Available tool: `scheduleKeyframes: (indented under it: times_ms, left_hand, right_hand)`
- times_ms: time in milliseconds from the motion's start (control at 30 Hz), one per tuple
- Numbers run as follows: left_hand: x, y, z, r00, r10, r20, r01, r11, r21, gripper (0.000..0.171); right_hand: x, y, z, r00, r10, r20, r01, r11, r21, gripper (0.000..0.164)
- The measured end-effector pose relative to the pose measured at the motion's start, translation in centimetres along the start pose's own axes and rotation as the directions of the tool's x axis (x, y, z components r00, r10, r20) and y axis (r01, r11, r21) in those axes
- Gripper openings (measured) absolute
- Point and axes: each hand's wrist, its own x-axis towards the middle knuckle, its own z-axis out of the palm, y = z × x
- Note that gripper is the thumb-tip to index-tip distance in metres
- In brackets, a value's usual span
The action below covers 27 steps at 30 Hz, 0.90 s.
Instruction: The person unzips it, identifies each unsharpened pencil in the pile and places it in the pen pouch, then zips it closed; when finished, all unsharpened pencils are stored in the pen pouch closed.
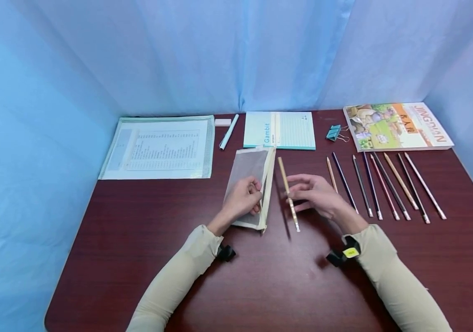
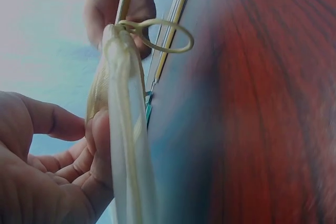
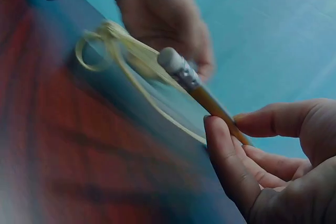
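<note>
My left hand (image 1: 243, 197) pinches one edge of a pale mesh zip pouch (image 1: 246, 163) between thumb and fingers. The pouch's zipped side gapes open along its right edge, and a cream loop (image 2: 173, 38) hangs from its near end. My right hand (image 1: 313, 193) pinches a yellow pencil (image 1: 283, 173) between thumb and fingertips, just right of the pouch mouth. The pencil is raised over the table, its white eraser (image 3: 169, 59) end toward me. In the right wrist view the left hand (image 3: 163, 19) shows behind the pouch.
Several pencils (image 1: 379, 184) lie in a row at the right, below a picture book (image 1: 402, 127) and a teal binder clip (image 1: 334, 133). Behind the pouch are a notebook (image 1: 280, 131), a pen (image 1: 229, 133) and an eraser block (image 1: 222, 122). A document sleeve (image 1: 162, 147) lies at the left.
</note>
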Motion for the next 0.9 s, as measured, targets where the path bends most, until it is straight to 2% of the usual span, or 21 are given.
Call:
scheduleKeyframes:
  times_ms: [167, 433, 567, 700, 900]
  left_hand:
    - [0.0, -0.1, 0.4, 1.000, -0.013, 0.014, 0.014, 1.000, -0.026, 0.011]
    - [0.1, 0.0, 0.4, 1.000, 0.002, 0.019, -0.001, 1.000, -0.025, 0.013]
    - [0.1, 0.1, 0.4, 1.000, 0.003, 0.020, -0.003, 1.000, -0.028, 0.013]
    - [0.1, 0.1, 0.4, 1.000, 0.001, 0.019, 0.000, 0.999, -0.032, 0.012]
    - [0.0, 0.1, 0.4, 1.000, 0.003, 0.018, -0.002, 1.000, -0.022, 0.013]
  right_hand:
    - [1.7, 0.8, 2.1, 1.000, -0.001, -0.026, 0.001, 1.000, 0.016, 0.057]
    - [3.0, 0.2, 3.8, 0.986, 0.000, -0.167, 0.000, 1.000, 0.003, 0.056]
    - [3.4, 0.0, 4.7, 0.977, -0.013, -0.211, 0.008, 1.000, -0.026, 0.056]
    - [3.6, -0.1, 5.4, 0.966, -0.045, -0.253, 0.015, 0.993, -0.120, 0.053]
    - [3.2, -0.4, 5.8, 0.950, -0.100, -0.296, 0.014, 0.961, -0.277, 0.047]
